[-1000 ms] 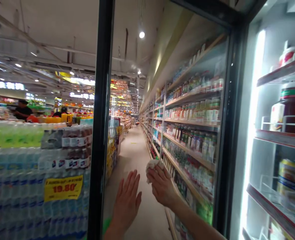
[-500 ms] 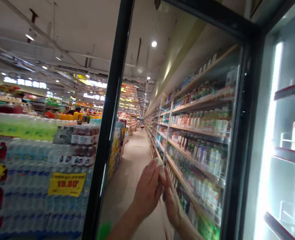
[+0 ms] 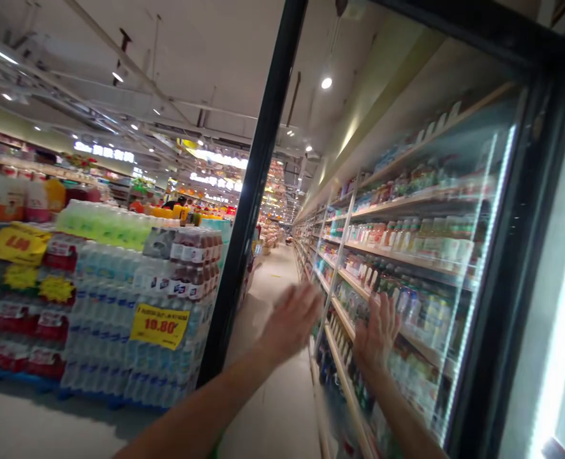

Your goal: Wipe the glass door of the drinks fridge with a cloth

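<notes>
I face the open glass door (image 3: 409, 137) of a fridge, with a black frame (image 3: 256, 197) on its left edge. My right hand (image 3: 377, 335) lies flat against the glass with its fingers spread, and nothing shows in it. My left hand (image 3: 289, 322) is raised to the glass just left of it. It is smeared by motion, with the fingers seeming stretched up and to the right. No cloth shows in either hand. Through the glass I see long shelves of bottled drinks (image 3: 397, 255).
The lit fridge interior (image 3: 564, 331) is at the far right. A pallet stack of bottled water (image 3: 120, 299) with a yellow price sign (image 3: 159, 325) stands at the left. An aisle floor (image 3: 275, 280) runs ahead between the stack and the shelves.
The white cloth was in my right hand, then both hands met over it. Now the hands are apart, the right one flat on the glass, and the cloth is out of sight. The view swung left.
</notes>
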`<state>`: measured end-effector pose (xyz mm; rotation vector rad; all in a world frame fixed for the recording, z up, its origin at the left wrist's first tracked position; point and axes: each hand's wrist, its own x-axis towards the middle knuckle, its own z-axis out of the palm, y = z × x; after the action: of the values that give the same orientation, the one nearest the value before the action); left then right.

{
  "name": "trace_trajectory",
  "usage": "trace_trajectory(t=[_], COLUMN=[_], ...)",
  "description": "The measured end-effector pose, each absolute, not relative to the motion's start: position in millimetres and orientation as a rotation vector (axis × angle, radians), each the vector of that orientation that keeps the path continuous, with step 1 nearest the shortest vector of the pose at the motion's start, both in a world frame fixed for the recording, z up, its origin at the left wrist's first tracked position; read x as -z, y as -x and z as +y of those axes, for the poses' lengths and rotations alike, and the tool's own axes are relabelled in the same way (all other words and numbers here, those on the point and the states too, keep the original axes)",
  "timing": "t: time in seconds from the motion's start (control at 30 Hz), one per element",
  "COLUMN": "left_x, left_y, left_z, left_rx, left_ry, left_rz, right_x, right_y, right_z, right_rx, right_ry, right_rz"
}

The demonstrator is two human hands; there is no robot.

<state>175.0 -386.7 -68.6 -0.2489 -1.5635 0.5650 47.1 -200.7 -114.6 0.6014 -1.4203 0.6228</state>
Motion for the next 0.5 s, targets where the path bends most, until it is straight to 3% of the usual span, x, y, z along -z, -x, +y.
trace_trajectory(t=[0.1, 0.3, 0.5], left_x=[100, 62, 77], left_y=[-174, -159, -158], left_z=[-372, -368, -365], left_rx=[-0.726, -0.603, -0.882], left_ry=[0.515, 0.306, 0.807], left_rz=[-1.602, -1.683, -1.765], right_x=[114, 115, 116], right_y=[-47, -39, -42], right_z=[-199, -195, -195], right_rx=[-0.609, -0.626, -0.626], right_ry=[-0.623, -0.642, -0.647], right_rz=[-1.415, -1.389, -1.407])
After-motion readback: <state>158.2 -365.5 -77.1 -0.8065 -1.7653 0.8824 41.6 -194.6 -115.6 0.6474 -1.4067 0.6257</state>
